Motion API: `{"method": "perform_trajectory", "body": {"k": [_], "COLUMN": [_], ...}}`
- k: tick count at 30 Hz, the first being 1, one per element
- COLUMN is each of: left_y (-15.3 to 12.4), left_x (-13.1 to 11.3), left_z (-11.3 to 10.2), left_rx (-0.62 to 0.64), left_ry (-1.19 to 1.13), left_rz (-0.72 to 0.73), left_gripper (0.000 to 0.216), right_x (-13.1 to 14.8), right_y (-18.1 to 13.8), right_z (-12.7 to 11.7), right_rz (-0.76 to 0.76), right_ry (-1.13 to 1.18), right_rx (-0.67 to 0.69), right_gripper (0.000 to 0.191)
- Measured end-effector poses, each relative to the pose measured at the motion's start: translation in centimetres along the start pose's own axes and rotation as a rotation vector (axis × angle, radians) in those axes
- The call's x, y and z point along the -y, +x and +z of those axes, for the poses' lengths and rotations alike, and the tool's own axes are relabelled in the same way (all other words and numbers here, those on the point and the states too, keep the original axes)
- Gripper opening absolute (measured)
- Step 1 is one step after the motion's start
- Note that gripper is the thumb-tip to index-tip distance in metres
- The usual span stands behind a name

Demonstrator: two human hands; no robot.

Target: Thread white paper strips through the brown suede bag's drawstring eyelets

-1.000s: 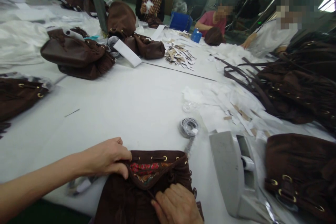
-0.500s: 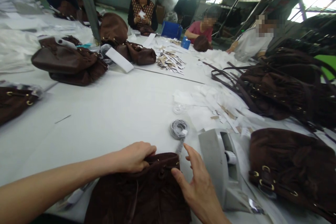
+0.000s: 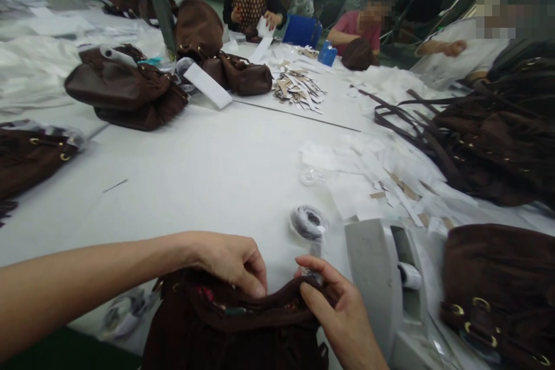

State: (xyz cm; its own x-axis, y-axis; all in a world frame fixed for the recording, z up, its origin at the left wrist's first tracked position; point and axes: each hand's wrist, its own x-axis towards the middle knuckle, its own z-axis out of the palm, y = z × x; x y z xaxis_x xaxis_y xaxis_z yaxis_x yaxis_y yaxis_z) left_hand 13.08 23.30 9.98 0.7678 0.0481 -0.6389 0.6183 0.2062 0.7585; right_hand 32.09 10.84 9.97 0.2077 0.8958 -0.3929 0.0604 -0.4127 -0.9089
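A dark brown fabric bag (image 3: 243, 344) is in front of me at the bottom of the view, its mouth open and a colourful lining partly showing. My left hand (image 3: 232, 263) reaches across the mouth, fingers curled and pinching the far rim. On the right side, my right hand (image 3: 336, 306) grips the rim between thumb and fingers. Just beyond it lies a plastic-wrapped coil (image 3: 299, 225) with a short tail running toward my right fingertips; whether they touch it I cannot tell. Another wrapped bundle (image 3: 125, 312) lies left of the bag, under my forearm.
A grey tape dispenser (image 3: 373, 277) stands right of my hand, beside another brown bag (image 3: 498, 277). More brown bags (image 3: 125, 89) and paper scraps (image 3: 299, 89) lie farther back. A thin pointed tool (image 3: 115, 185) rests at left. Several people sit across the table.
The bag's mouth has opened wider, and its lining now shows. My right hand has closed on the rim. My view has tilted down and turned slightly left.
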Motion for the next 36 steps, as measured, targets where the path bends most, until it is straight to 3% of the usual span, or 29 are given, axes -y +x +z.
{"method": "perform_trajectory", "body": {"k": [3,7,9,11,15,17,19,23,25,30,36], "left_y": [-0.1,-1.2,-1.5,-1.5,-1.2,-1.2,-1.1,0.3,1.5,3.6,1.8], "left_x": [-0.6,-1.4,-1.3,-1.0,-0.1,0.2,0.5,0.8,0.9,1.2,1.0], "left_z": [-0.4,-0.7,-0.6,-0.3,0.2,0.3,0.3,0.6,0.9,1.2,-0.1], "left_rx": [0.055,0.107,-0.004,-0.123,-0.261,-0.389,-0.432,-0.404,-0.453,-0.465,-0.324], "left_ry": [0.072,0.094,0.147,0.190,0.285,0.435,0.658,1.218,1.357,1.401,1.282], "left_rz": [0.000,0.029,0.065,0.081,0.100,0.201,0.333,0.413,0.399,0.402,0.411], "left_gripper": [0.017,0.036,0.034,0.019,0.017,0.009,0.013,0.005,0.004,0.002,0.004], "right_x": [-0.6,-1.8,-2.3,-2.6,-2.7,-2.6,-2.6,-2.2,-2.0,-2.1,-4.1], "right_y": [0.0,-0.2,-0.4,-0.7,-1.2,-1.0,-0.5,0.8,1.1,0.9,1.6], "right_z": [-0.1,-0.8,-1.0,-0.9,-0.4,-0.3,-0.4,-0.4,-0.4,-0.5,-0.7], "right_rz": [0.006,-0.029,-0.042,-0.047,-0.041,-0.009,0.022,0.014,0.004,0.007,-0.011], "right_ry": [-0.002,0.012,0.017,0.029,0.067,0.048,0.009,-0.066,-0.081,-0.089,-0.110], "right_rx": [-0.048,-0.152,-0.185,-0.200,-0.220,-0.211,-0.190,-0.144,-0.114,-0.069,-0.087], "right_gripper": [0.034,0.037,0.038,0.038,0.035,0.035,0.037,0.037,0.037,0.040,0.039]}}
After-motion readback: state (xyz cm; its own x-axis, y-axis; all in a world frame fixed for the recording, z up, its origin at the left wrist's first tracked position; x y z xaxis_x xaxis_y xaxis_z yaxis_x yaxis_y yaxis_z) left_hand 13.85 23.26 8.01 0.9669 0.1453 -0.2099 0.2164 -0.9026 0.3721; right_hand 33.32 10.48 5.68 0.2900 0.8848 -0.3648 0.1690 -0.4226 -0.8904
